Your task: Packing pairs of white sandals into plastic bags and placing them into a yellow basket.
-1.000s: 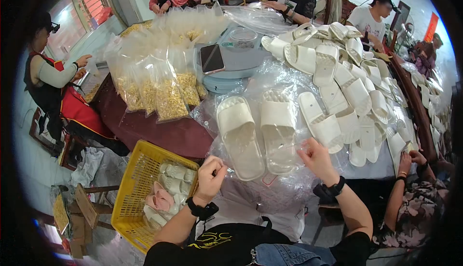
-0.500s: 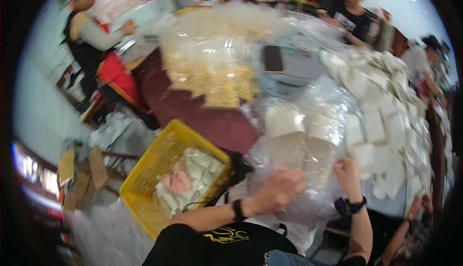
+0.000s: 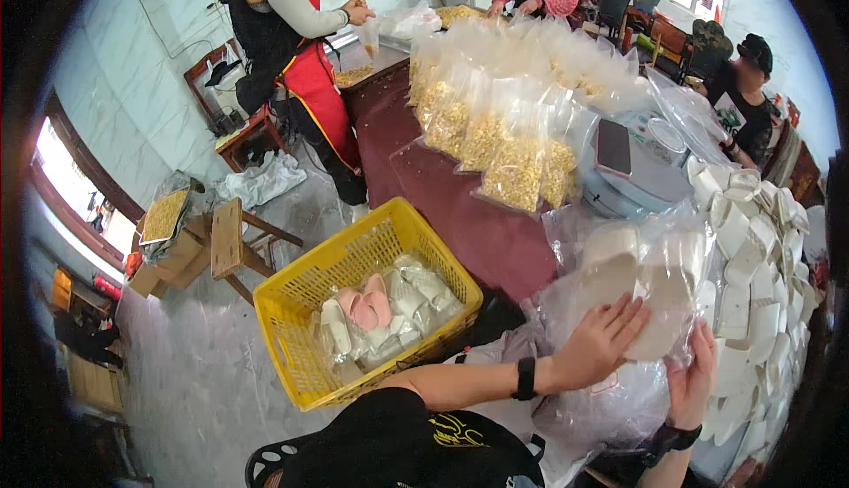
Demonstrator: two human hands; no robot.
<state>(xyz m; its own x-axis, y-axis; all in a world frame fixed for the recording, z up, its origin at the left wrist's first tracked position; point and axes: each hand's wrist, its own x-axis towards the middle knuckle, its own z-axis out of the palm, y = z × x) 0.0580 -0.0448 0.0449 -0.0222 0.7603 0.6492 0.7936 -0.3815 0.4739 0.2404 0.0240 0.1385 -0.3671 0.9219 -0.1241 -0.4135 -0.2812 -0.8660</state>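
Left hand (image 3: 610, 333) rests outstretched on bagged white slippers (image 3: 610, 276) near the edge of the tabletop (image 3: 508, 245); right hand (image 3: 690, 377) touches their side, grip unclear; the step seems straightening, the next likely calling for aligned slippers

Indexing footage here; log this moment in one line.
left hand: laid over bagged white slippers | right hand: at their lower right | yellow crate: pink slippers inside

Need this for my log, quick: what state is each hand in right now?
Left hand: open, laid on the clear bag of white slippers.
Right hand: closed, holding the bag's lower right edge.
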